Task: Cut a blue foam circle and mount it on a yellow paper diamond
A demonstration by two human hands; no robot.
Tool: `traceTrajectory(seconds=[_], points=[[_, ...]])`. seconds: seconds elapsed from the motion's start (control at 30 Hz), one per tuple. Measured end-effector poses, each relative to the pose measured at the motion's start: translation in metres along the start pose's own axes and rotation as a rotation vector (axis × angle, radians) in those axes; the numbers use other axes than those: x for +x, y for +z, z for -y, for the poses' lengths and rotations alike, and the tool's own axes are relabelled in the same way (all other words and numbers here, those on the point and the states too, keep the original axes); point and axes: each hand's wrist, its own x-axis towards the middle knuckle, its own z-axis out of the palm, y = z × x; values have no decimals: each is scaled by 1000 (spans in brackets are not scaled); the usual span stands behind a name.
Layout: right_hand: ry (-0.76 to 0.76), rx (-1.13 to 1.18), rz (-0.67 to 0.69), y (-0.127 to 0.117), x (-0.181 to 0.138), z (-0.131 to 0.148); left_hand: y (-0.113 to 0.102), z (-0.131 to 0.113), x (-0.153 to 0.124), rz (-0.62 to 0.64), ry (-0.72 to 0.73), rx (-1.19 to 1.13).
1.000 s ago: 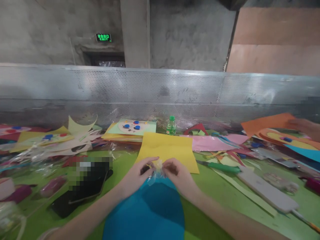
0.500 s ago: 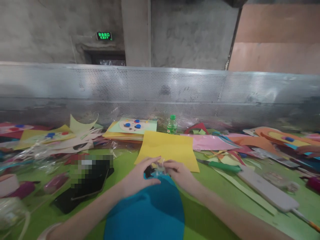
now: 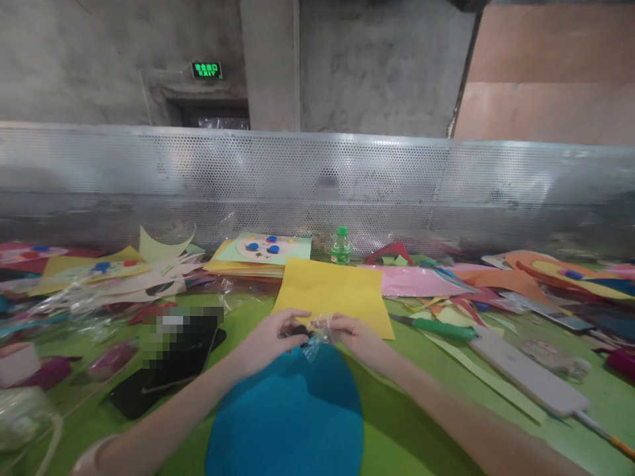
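Observation:
My left hand (image 3: 270,338) and my right hand (image 3: 353,334) meet over the far end of a blue oval felt piece (image 3: 288,420) lying on the green table (image 3: 436,396). Both hands pinch a small clear plastic bag (image 3: 315,340) between their fingertips. A small dark piece (image 3: 299,330) shows at my left fingertips. Just beyond the hands lies a yellow paper sheet (image 3: 333,291).
A black phone (image 3: 166,370) lies left of my left arm. Green-handled scissors (image 3: 439,328) and a long white ruler (image 3: 530,380) lie to the right. A small green bottle (image 3: 340,247) stands by the perforated metal barrier (image 3: 317,185). Coloured paper crafts and cuttings cover both sides.
My hands have drawn slightly closer to me while they keep working the clear bag. Another person's hand with an orange sheet at the far right is gone from view.

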Motion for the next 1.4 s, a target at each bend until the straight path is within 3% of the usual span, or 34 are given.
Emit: traceTrajectory(seconds=[0.23,0.4,0.6,0.83,1.03,1.2,1.4], points=[[0,-115,-13,2,-1,2,4,-1,-2,-6,32,-48],[-19,-198,-5,2,-2,9,5,-3,-2,-22,-28,-97],[16,-307,-108,9,-3,10,10,-5,-2,-69,-78,-176],[-219,-478,-193,13,-2,3,17,-3,-2,-111,-107,-325],[-390,-554,-221,11,-4,10,18,1,-2,-61,-192,-449],[-317,-468,-245,10,-5,13,14,-1,0,-64,-205,-404],[-281,-474,-176,12,-5,6,20,-8,-6,-57,-201,-457]])
